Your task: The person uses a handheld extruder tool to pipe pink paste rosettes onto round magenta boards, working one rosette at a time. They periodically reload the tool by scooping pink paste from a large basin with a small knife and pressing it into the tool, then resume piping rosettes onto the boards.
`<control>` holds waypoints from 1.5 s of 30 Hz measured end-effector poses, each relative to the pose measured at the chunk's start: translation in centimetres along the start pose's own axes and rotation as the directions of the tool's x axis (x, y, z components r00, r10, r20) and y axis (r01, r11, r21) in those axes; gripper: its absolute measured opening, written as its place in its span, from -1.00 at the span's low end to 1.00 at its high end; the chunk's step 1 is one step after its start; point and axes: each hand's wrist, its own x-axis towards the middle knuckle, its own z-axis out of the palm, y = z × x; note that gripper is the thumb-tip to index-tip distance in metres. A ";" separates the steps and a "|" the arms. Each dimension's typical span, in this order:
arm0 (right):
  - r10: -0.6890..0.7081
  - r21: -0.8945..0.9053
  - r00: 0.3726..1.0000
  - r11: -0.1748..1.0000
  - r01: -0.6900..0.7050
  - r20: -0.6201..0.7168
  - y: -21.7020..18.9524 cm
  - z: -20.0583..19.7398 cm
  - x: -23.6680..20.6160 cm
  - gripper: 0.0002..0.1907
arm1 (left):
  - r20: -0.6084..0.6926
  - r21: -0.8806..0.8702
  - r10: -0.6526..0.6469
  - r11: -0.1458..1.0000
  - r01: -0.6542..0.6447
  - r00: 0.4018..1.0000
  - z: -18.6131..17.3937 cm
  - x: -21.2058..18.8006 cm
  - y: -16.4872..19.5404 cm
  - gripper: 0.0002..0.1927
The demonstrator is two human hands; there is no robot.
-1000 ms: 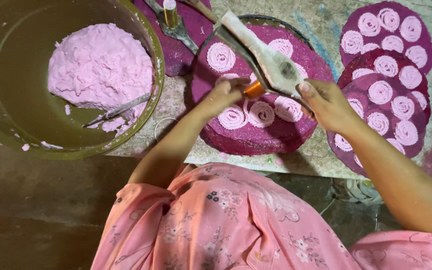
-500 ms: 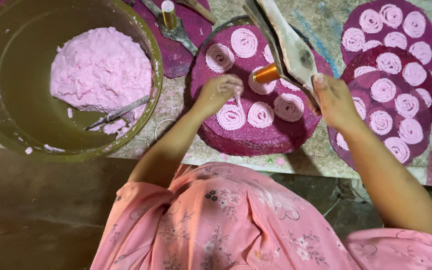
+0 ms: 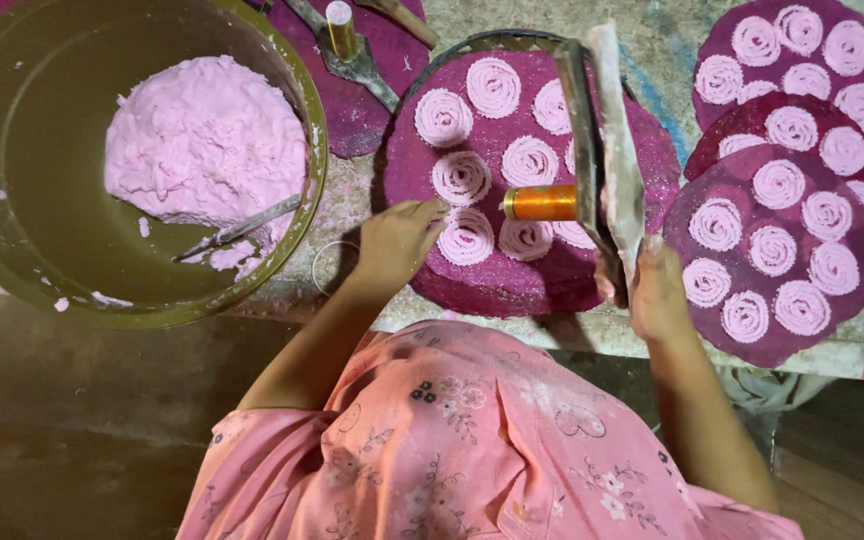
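A round purple mat (image 3: 512, 285) lies in front of me with several pink dough spirals (image 3: 462, 177) on it. My left hand (image 3: 397, 240) rests on the mat's near left edge, fingers loosely bent, holding nothing. My right hand (image 3: 652, 285) grips the lower end of a long-handled metal press (image 3: 602, 150). The press is held over the mat's right side, with its orange-gold barrel (image 3: 542, 202) pointing left above the spirals.
A big olive bowl (image 3: 22, 270) at the left holds a mound of pink dough (image 3: 202, 140) and a metal spoon (image 3: 237, 228). Three stacked purple mats with spirals (image 3: 792, 210) lie at the right. A second press (image 3: 347, 45) lies at the top.
The press has swung from slanting across the mat to nearly upright over its right side. My left hand let go of the barrel and dropped to the mat's edge.
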 end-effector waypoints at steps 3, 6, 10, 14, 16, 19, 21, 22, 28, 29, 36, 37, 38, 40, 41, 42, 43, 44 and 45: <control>0.006 0.140 0.999 0.990 0.001 -0.049 0.9 0.1 -0.7 -0.13 | -0.047 0.002 0.033 0.999 -0.033 0.998 0.2 -0.5 -0.4 -0.83; 0.020 0.172 0.996 0.985 -0.005 -0.088 1.6 -0.4 -1.4 -0.14 | -0.126 -0.021 0.022 0.999 -0.025 0.992 0.2 -0.7 -0.5 -0.84; 0.010 0.214 0.994 0.977 0.014 -0.109 2.4 -1.1 -2.1 -0.16 | -0.044 -0.054 -0.054 0.997 0.051 0.998 0.1 -0.3 0.0 -0.74; 0.010 0.222 0.990 0.975 0.023 -0.143 3.0 -1.4 -2.7 -0.19 | -0.036 -0.061 -0.094 0.994 0.092 0.995 -0.2 -0.1 0.4 -0.74; 0.013 0.252 0.986 0.967 0.030 -0.166 3.1 -1.5 -3.0 -0.22 | -0.151 -0.065 -0.017 0.998 0.007 0.988 -0.3 -0.1 0.6 -0.79; 0.015 0.259 0.983 0.965 0.034 -0.183 3.2 -1.5 -3.5 -0.23 | -0.171 -0.112 -0.051 0.993 0.033 0.984 -0.3 -0.3 0.6 -0.77; 0.012 0.250 0.984 0.968 0.033 -0.178 3.1 -1.6 -3.6 -0.22 | -0.146 -0.139 -0.029 0.990 0.008 0.989 -0.2 -0.3 0.6 -0.73; 0.012 0.246 0.985 0.969 0.031 -0.169 3.1 -1.6 -3.7 -0.22 | -0.135 -0.153 -0.018 0.988 -0.003 0.991 -0.1 -0.3 0.7 -0.71; 0.029 0.281 0.986 0.959 0.019 -0.165 2.8 -1.3 -3.3 -0.24 | -0.068 -0.149 -0.186 0.973 0.174 0.980 -0.2 -0.6 0.8 -0.71; 0.036 0.290 0.986 0.957 0.013 -0.162 2.8 -1.2 -3.2 -0.23 | -0.073 -0.150 -0.164 0.977 0.151 0.984 -0.2 -0.6 0.8 -0.69; 0.015 0.256 0.987 0.966 0.027 -0.161 2.3 -0.7 -2.7 -0.24 | -0.090 -0.175 -0.139 0.977 0.122 0.986 0.0 -0.5 1.0 -0.69; 0.012 0.256 0.988 0.966 0.028 -0.154 2.2 -0.6 -2.6 -0.24 | -0.106 -0.190 -0.161 0.972 0.139 0.981 0.0 -0.5 1.0 -0.70; 0.009 0.257 0.989 0.966 0.029 -0.146 2.2 -0.5 -2.5 -0.25 | -0.105 -0.174 -0.148 0.976 0.129 0.983 -0.1 -0.6 1.0 -0.70; 0.033 0.208 0.988 0.978 0.000 -0.152 2.2 -0.2 -2.2 -0.27 | -0.102 -0.144 -0.113 0.985 0.097 0.988 -0.2 -0.5 1.0 -0.70; 0.042 0.180 0.985 0.984 -0.012 -0.167 2.1 0.0 -2.1 -0.27 | -0.102 -0.155 -0.113 0.983 0.097 0.988 -0.4 -0.4 1.1 -0.70; 0.050 0.145 0.985 0.989 -0.026 -0.165 2.1 0.2 -1.9 -0.26 | -0.099 -0.168 -0.110 0.981 0.092 0.989 -0.6 -0.4 1.1 -0.69; 0.059 0.110 0.984 0.993 -0.041 -0.166 2.1 0.4 -1.6 -0.26 | -0.095 -0.183 -0.105 0.979 0.087 0.990 -0.9 -0.3 1.1 -0.69; 0.067 0.075 0.983 0.996 -0.055 -0.169 2.1 0.7 -1.3 -0.25 | -0.149 -0.183 -0.095 0.981 0.067 0.984 -1.3 -0.3 1.2 -0.69; 0.067 0.088 0.983 0.995 -0.052 -0.168 2.0 1.0 -1.0 -0.27 | -0.205 -0.183 -0.084 0.982 0.046 0.975 -1.8 -0.4 1.1 -0.70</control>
